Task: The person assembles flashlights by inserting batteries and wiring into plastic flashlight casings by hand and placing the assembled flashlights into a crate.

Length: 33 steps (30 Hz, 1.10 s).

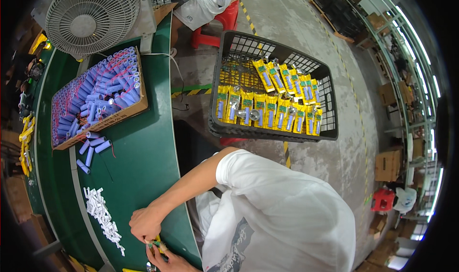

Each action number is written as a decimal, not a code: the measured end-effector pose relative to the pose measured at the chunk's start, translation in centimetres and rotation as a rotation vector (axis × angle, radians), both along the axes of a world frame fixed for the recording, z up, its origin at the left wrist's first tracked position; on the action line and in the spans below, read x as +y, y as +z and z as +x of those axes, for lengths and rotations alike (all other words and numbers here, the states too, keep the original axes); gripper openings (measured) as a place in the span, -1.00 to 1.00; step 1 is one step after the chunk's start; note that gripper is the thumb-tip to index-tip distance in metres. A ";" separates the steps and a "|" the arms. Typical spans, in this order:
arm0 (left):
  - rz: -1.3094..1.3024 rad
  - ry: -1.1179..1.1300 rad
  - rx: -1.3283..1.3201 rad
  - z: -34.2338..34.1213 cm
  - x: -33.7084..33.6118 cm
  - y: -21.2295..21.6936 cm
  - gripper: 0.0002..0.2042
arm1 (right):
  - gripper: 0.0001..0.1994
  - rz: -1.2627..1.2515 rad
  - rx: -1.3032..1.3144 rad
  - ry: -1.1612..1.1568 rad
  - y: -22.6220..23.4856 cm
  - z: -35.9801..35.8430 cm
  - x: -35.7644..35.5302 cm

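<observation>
Near the bottom, over the table's edge, my two hands meet on a small yellow-and-green piece [155,243], mostly hidden by fingers. My right hand [146,222] is closed, fingers curled, gripping its upper end. From below, my left hand [171,263] pinches the same piece between thumb and fingers. A shiny metallic part [150,267] shows beside the left hand at the picture's lower edge. To the left of the hands lies a long heap of small white pieces [103,217] on the green table [138,176].
A cardboard box [122,115] full of purple cylindrical cells stands farther up the table, with several loose cells [89,155] beside it. Behind it is a fan [86,25]. A black crate [275,133] holds yellow units with green boards. Another person [203,11] sits near a red stool [224,25].
</observation>
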<state>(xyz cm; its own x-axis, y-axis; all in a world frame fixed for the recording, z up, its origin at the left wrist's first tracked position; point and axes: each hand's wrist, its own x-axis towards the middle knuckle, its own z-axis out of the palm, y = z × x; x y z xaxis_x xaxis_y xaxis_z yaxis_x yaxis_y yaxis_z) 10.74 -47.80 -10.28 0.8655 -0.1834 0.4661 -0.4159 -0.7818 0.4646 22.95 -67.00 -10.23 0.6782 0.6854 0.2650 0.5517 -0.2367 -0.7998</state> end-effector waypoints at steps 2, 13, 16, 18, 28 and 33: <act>0.022 -0.011 0.033 0.3 0.2 0.7 -0.77 | -0.83 0.029 0.010 -0.006 0.1 0.0 -0.3; -0.004 0.024 0.198 1.2 0.9 2.4 -0.68 | -0.74 -0.216 -0.055 -0.004 -0.2 -1.1 0.1; -0.112 0.292 0.083 0.4 -1.2 3.0 -0.56 | -0.72 -0.018 0.125 -0.206 1.3 -2.7 -1.6; -0.255 0.421 0.050 -0.3 -3.1 2.6 -0.55 | -0.75 0.106 0.469 -0.289 2.4 -3.6 -1.7; -1.031 0.329 0.254 -0.1 -4.6 0.3 -0.72 | -0.70 0.499 0.754 -0.442 1.4 -7.4 1.5; -1.173 0.303 0.314 0.3 -4.9 0.2 -0.76 | -0.63 0.436 0.671 -0.412 1.0 -7.3 1.4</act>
<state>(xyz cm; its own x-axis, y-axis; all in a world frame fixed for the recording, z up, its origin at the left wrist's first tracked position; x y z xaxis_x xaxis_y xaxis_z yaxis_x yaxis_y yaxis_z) 10.99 -52.69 -10.04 0.9037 0.4277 -0.0199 -0.0372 0.1248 0.9915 15.60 -65.57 -9.20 0.9537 0.2851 -0.0957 -0.1254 0.0877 -0.9882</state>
